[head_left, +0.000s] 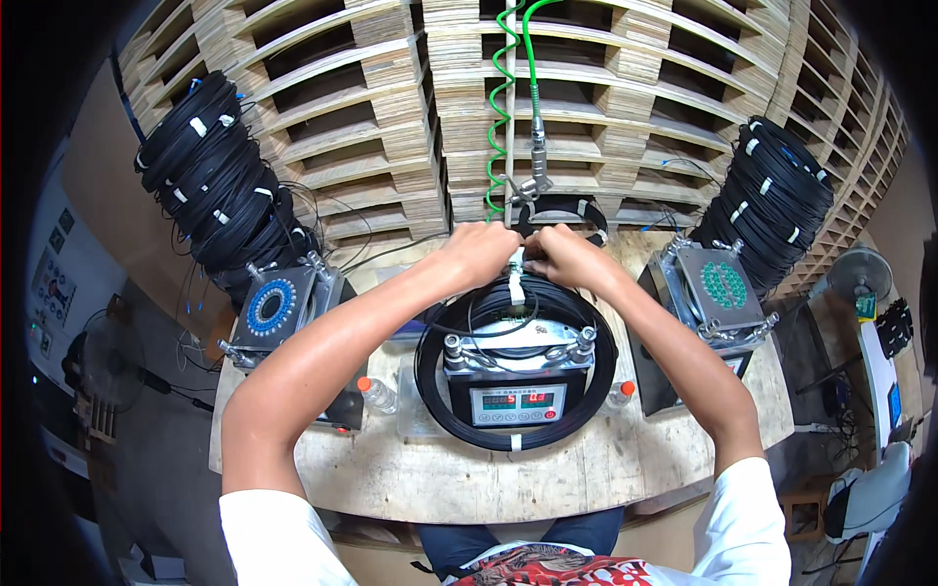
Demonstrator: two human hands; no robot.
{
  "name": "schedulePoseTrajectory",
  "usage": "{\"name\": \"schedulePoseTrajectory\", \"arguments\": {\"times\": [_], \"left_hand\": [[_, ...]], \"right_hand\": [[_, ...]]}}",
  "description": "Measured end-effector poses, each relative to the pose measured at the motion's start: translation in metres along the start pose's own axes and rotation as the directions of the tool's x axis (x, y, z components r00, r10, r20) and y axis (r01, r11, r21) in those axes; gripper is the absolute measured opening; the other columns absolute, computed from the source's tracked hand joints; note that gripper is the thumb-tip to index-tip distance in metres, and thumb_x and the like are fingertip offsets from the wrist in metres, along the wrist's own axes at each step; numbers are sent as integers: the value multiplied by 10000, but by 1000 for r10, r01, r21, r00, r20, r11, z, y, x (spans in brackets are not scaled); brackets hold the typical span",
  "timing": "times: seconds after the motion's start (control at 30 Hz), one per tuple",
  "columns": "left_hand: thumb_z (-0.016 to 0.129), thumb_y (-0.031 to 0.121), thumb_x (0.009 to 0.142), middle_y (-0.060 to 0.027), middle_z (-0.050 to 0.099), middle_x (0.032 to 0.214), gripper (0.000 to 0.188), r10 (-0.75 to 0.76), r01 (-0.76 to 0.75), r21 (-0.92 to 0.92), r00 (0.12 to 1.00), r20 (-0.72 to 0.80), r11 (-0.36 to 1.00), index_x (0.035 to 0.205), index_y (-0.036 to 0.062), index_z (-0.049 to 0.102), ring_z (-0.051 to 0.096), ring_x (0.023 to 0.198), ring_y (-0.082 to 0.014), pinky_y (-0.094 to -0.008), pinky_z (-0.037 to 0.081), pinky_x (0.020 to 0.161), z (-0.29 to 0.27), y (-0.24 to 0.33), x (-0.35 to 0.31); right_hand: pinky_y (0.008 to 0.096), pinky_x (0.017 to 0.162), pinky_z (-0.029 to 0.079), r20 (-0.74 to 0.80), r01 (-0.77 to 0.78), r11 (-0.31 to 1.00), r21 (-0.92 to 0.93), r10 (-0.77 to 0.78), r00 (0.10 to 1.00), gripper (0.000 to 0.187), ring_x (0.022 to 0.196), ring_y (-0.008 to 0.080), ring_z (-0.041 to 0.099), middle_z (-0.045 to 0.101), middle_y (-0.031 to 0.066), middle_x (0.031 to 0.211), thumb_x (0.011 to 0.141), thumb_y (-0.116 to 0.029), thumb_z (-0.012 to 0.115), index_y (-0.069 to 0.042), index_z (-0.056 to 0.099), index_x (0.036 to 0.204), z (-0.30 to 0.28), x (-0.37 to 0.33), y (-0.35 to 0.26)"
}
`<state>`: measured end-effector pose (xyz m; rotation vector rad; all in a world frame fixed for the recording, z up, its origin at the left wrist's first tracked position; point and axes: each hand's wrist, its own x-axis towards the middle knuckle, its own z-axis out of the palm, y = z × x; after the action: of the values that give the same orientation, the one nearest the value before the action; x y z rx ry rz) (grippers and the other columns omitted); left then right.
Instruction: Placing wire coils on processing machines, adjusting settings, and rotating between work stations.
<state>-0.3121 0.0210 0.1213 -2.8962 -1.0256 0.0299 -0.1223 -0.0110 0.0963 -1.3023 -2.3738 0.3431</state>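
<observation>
Both hands meet at the far side of a box-shaped machine (518, 405) with a lit digital display and a row of buttons. My left hand (484, 251) has its fingers bent and closed at the top of a black cable coil (430, 391). Close beside it, my right hand (570, 258) is closed too, its fingertips near the left one's. A small whitish piece (516, 285) shows on the coil below the fingers; what they pinch is too small to make out. The coil loops around the machine, and a loose black strand crosses its top.
Machines with a blue ring fixture (271, 308) and a green round fixture (725, 285) flank the middle one. Tall cable stacks (210, 176) (767, 200) stand behind them. Red-capped bottles (379, 396) (620, 394) sit nearby. An air gun (537, 171) hangs from a green hose before wooden pallets (391, 117).
</observation>
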Motion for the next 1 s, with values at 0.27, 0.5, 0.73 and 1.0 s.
{"name": "schedulePoseTrajectory", "arguments": {"times": [0.27,0.5,0.73,1.0], "left_hand": [[506,433,1032,-232,708,1046,477,80,-127,-571,991,-107,811,1128,14,713,682,984,-352,-424,518,880,18,-47,17],[380,529,1052,-202,704,1162,590,84,-4,-651,992,91,759,1253,60,676,659,1083,-304,-381,480,973,55,-68,33],[395,511,1052,-169,685,1246,565,24,71,-712,992,123,699,1284,76,670,620,1162,-266,-353,447,1025,70,-70,32],[423,371,1076,-134,641,1332,477,25,74,-660,990,140,747,1378,45,596,562,1189,-203,-330,390,1077,83,-76,43]], "right_hand": [[353,708,562,-46,-172,983,-64,169,985,394,760,232,710,738,163,857,903,-414,710,-63,761,1075,-26,29,81],[435,709,601,238,-499,840,-213,540,807,642,815,320,733,735,200,1024,783,-537,743,43,712,1057,-9,64,57],[409,511,620,435,-743,523,417,603,668,411,599,295,714,696,238,797,933,-337,579,71,615,899,3,50,113],[429,461,608,294,-666,532,523,621,727,342,560,326,697,630,195,731,966,-252,559,87,560,918,6,38,118]]}}
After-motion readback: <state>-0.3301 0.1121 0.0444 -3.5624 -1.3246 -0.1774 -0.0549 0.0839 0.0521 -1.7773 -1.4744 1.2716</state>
